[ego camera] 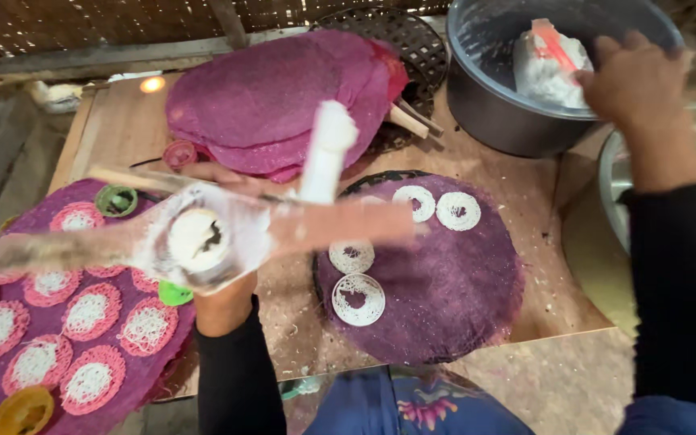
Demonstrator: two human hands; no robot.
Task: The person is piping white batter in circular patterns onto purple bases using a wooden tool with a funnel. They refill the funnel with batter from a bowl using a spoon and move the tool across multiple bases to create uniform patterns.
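Observation:
My left hand (pixel 223 302) grips a wooden noodle press (pixel 203 238) caked in white dough; its handles stick out left, right and upward. The press hangs over the wooden table between two purple woven mats. On the round mat in front of me (pixel 445 298) lie several small white noodle rings (pixel 358 299). My right hand (pixel 634 80) reaches over the rim of a grey metal pot (pixel 493 113) at the back right, next to a lump of white dough (pixel 545 72) with a pink piece on it. Whether it touches the dough I cannot tell.
A left mat (pixel 10 379) carries several noodle discs on pink woven rounds, with small green and yellow rings beside them. A stack of purple mats (pixel 275 101) lies at the back on a dark woven tray. A metal basin rim (pixel 614 177) shows at right.

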